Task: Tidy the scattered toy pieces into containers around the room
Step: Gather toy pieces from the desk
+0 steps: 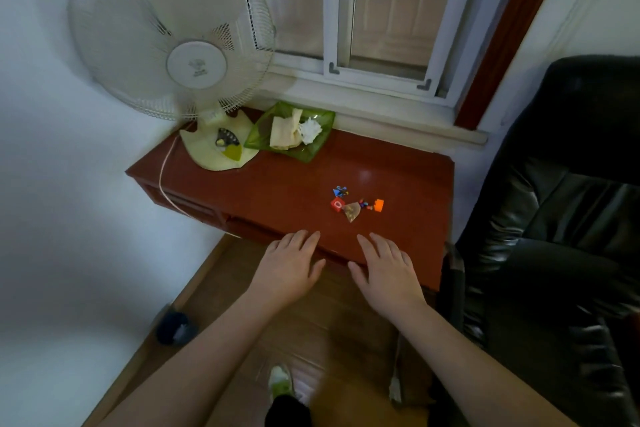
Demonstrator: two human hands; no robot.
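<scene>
While toy pieces [355,204] lie scattered, both hands [337,270] rest flat, fingers straight, on table [277,191].

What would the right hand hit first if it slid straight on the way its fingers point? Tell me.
Probably the tan toy piece in the small cluster on the table; the right hand points up and slightly left, though depth is unclear.

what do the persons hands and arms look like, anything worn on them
Both arms are bare along all that shows, with no sleeves in view. The left hand and right hand wear no gloves, and no rings, watch or bracelets are visible on the fingers or wrists. No markings show.
</scene>
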